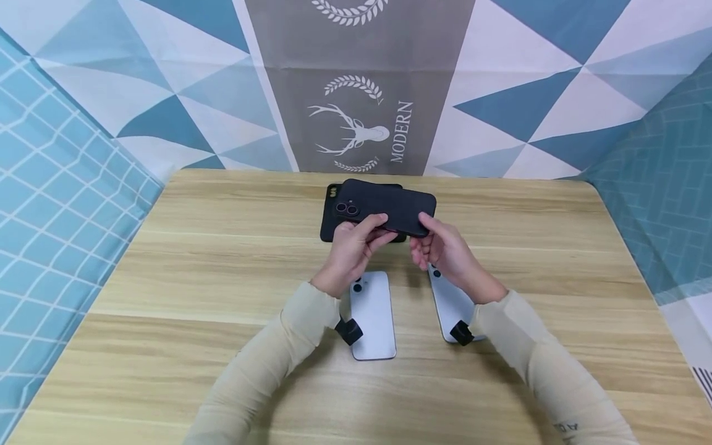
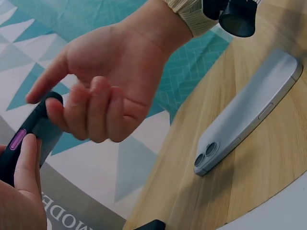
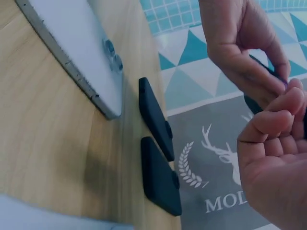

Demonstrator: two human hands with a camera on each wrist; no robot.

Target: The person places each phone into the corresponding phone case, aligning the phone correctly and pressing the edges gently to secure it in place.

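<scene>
My left hand (image 1: 349,252) pinches the lower edge of a black phone case (image 1: 389,207), thumb on its back and fingers underneath. My right hand (image 1: 453,256) grips the case's lower right corner between thumb and curled fingers. Two round camera rings show at the case's left end, and a pink side button (image 2: 18,139) shows in the left wrist view. I cannot tell whether a phone is inside. Below the left hand lies a white phone (image 1: 374,321), back up. A second white phone (image 2: 254,110) lies under the right forearm, partly hidden in the head view.
Behind the held case, another black case (image 1: 328,222) lies near the table's far edge, partly covered. The right wrist view shows two black cases there, a nearer one (image 3: 156,117) and another (image 3: 160,177). Patterned cloth (image 1: 361,93) hangs behind the wooden table (image 1: 194,266).
</scene>
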